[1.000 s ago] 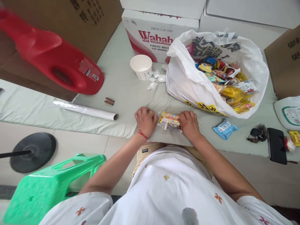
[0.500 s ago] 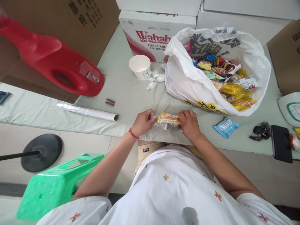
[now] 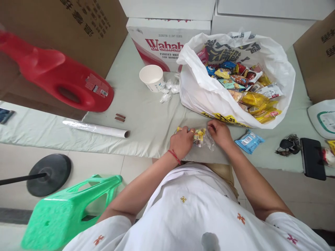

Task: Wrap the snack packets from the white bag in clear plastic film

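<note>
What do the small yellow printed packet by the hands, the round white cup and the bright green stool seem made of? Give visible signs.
Small yellow printed packet: glossy plastic film, probably; its loose end is clear and crinkled.
Round white cup: likely paper, perhaps plastic, matt; its printed wall shows no glare.
Bright green stool: seemingly moulded plastic, glossy; highlights line its edges.

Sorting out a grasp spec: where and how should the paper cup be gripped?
Grip the paper cup by its side wall just below the rim, probably from the person's left and slightly above. It stands upright, mouth up, left side exposed; small white bundles crowd its right, and the printed box stands behind.
</note>
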A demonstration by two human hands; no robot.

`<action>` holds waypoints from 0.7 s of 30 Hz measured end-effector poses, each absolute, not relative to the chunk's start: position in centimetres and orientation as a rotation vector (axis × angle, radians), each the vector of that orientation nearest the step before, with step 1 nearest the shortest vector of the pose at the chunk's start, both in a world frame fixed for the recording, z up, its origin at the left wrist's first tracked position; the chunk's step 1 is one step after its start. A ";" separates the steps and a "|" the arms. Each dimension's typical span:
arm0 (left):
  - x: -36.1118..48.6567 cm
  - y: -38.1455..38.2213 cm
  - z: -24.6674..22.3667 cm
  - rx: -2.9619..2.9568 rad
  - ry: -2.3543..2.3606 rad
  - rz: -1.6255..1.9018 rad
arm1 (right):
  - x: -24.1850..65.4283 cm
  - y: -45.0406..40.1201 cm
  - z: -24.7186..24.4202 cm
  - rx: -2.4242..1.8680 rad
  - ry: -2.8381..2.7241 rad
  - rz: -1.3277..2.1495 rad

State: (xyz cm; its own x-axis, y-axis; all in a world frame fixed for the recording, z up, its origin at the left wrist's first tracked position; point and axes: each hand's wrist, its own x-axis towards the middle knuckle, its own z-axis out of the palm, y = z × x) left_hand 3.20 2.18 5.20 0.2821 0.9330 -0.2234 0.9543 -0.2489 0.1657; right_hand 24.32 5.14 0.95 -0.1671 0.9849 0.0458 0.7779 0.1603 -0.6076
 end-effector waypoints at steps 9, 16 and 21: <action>3.8 1.0 4.3 2.299 1.736 -0.133 | 28.1 3.9 3.5 -1.664 -2.214 0.905; 4.5 0.9 4.8 2.307 1.681 -0.154 | 23.1 2.7 5.1 -1.645 -1.522 1.348; 2.7 2.3 4.9 2.061 1.675 0.070 | 16.4 1.0 4.4 -1.649 -1.864 0.850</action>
State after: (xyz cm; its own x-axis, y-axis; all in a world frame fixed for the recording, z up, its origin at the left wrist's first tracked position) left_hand 2.67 2.26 4.88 0.2495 0.9341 -0.2553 0.9095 -0.1355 0.3929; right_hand 16.38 1.01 4.39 -0.1358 0.9902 -0.0322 0.6739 0.0685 -0.7356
